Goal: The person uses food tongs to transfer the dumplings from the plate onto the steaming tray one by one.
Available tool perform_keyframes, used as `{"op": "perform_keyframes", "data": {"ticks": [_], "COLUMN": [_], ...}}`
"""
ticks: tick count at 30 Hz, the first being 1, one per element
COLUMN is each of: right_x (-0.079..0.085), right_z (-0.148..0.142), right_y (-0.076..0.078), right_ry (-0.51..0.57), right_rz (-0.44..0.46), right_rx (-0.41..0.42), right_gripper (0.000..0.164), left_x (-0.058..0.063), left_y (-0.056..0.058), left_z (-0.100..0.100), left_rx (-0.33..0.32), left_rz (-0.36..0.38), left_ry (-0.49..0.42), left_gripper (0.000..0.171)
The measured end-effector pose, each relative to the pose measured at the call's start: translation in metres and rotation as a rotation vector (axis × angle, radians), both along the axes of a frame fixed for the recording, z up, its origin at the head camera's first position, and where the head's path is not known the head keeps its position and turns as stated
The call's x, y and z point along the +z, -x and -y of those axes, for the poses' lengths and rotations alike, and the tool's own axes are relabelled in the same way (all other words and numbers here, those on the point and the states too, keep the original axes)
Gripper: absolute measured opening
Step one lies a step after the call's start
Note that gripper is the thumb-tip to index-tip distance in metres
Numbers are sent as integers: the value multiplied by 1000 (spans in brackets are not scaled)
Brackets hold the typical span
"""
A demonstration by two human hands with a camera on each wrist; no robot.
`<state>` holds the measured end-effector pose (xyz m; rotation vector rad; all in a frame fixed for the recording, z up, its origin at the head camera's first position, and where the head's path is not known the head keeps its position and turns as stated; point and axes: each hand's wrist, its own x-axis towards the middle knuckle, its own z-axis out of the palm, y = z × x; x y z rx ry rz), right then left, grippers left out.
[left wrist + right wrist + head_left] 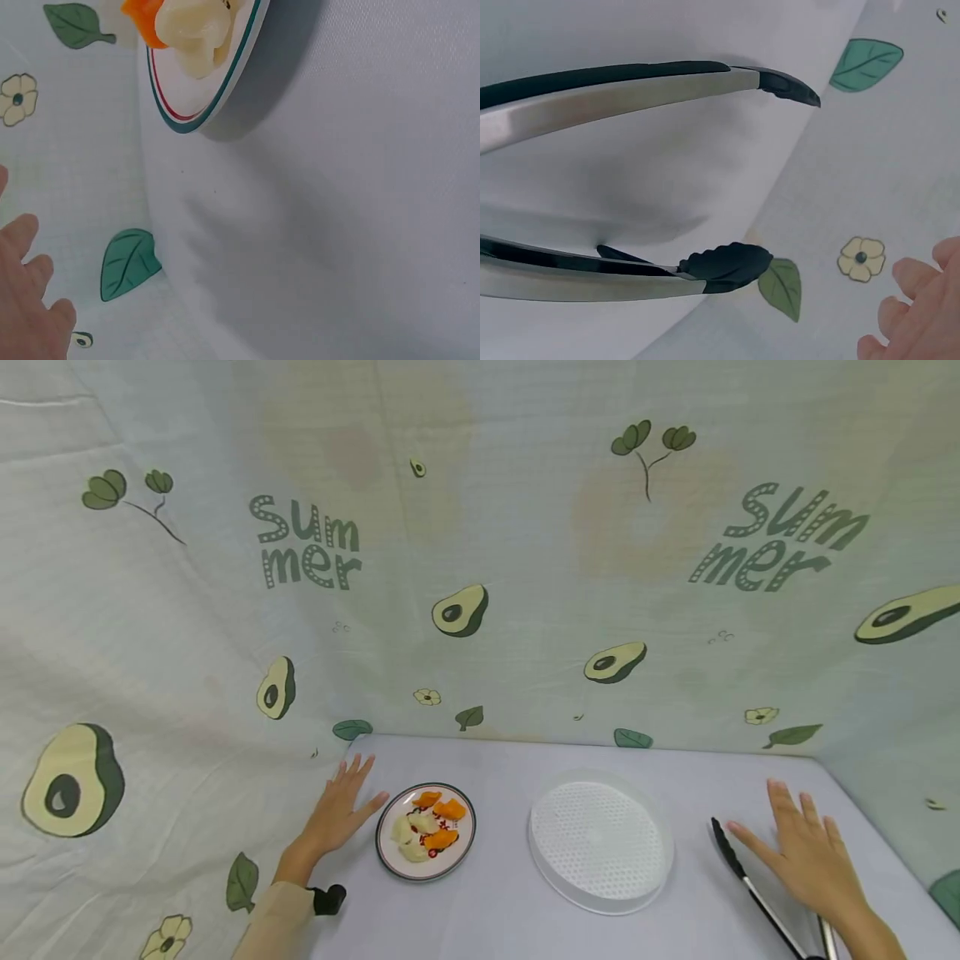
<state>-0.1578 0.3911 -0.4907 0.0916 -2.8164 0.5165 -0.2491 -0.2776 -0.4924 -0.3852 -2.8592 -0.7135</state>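
My left hand [333, 817] is spread with straight fingers at the left side of the table, just left of a small round plate [398, 810]. On the plate lie several dumplings: orange dumplings [440, 839] and pale dumplings [412, 850]. My right hand [813, 864], fingers extended and holding nothing, hovers over the right side. Beneath and beside it lie metal tongs [763, 903] with black tips, partly hidden by that hand. In the right wrist view the tongs' two arms [630, 101] stand apart. Between the plate and tongs sits a white round perforated tray [600, 839].
The white table [498, 893] ends at a back edge against a hanging cloth [525, 552] printed with avocados, leaves and lettering. The cloth also comes down along the left and right sides. A black object [328, 900] is worn at the left wrist.
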Motion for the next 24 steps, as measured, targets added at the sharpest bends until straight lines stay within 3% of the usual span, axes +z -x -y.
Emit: {"op": "perform_keyframes", "data": {"ticks": [6,12,17,24], "right_x": [3,5,2,-11], "right_z": [-8,-16,-19,-23], "right_y": [-2,-7,-13,-18], "right_ry": [8,49,61,104], "right_rz": [40,227,391,527], "right_rx": [-36,-100,-122,-181], "right_gripper": [102,106,109,114], "left_x": [-8,-15,-22,-36], "left_y": [6,10,12,11], "left_z": [-1,-3,-1,1], "left_rx": [-5,-3,-25,-17], "left_rz": [142,276,295,343], "left_ry": [-102,-189,-210,-299], "left_gripper": [82,80,80,73]}}
